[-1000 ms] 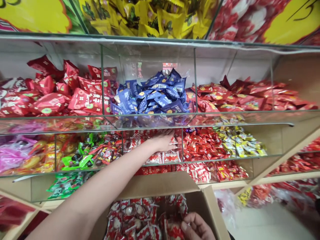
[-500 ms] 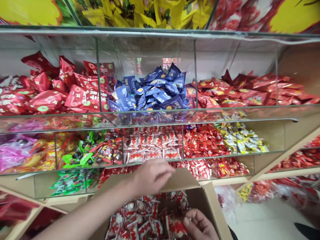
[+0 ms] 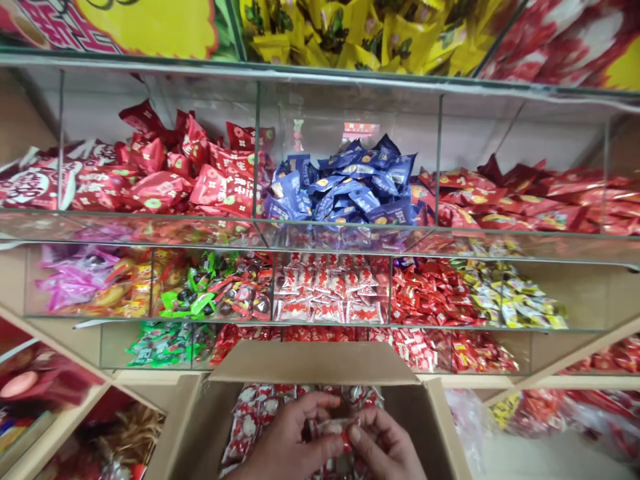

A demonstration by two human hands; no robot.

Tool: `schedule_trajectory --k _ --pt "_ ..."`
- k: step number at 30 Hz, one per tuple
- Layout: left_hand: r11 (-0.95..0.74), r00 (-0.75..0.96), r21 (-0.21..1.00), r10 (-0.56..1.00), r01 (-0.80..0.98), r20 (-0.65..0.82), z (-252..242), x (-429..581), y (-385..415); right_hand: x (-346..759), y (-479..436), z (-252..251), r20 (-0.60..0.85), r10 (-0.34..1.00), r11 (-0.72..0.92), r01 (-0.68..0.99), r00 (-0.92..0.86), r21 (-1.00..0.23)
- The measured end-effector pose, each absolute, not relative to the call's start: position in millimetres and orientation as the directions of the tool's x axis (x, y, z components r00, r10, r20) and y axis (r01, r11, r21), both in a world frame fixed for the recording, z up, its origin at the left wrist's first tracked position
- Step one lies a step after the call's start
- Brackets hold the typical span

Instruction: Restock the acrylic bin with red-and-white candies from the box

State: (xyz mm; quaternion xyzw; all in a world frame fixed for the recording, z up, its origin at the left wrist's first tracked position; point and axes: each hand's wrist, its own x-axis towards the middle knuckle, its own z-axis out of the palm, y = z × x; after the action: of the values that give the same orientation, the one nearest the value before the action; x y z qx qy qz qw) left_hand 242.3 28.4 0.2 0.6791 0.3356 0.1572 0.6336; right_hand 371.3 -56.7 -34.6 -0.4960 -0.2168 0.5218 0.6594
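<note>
Over an open cardboard box (image 3: 187,413), both my hands meet at one red-and-clear wrapped candy (image 3: 333,427). My left hand (image 3: 295,440) has its thumb and fingers closed around the candy's left part. The thumb and fingertips of my right hand (image 3: 383,443) pinch its right end. More red-and-white candy packets (image 3: 245,430) fill the box beneath, partly hidden by my hands. Beyond the raised box flap (image 3: 315,362), packets of the same red-and-white look (image 3: 325,285) sit in rows in a middle glass compartment.
Glass-fronted shelves (image 3: 350,237) rise ahead, holding blue packets (image 3: 345,183), red packets (image 3: 165,190), red candies (image 3: 433,290), yellow-white candies (image 3: 520,293) and green candies (image 3: 165,343). Yellow bags (image 3: 360,33) sit on top. Clear bags (image 3: 550,417) lie at lower right.
My left hand has come down from above the flap into the box, meeting my right hand at the candy. The view has shifted left, and the whole flap shows.
</note>
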Motion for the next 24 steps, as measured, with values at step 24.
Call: schedule_trajectory --k 24 --pt "0.463 0.544 0.862 0.786 -0.208 -0.292 24 247 18 380 -42 3 -0.037 0.940 0.007 -0.127 0.338 -0.992"
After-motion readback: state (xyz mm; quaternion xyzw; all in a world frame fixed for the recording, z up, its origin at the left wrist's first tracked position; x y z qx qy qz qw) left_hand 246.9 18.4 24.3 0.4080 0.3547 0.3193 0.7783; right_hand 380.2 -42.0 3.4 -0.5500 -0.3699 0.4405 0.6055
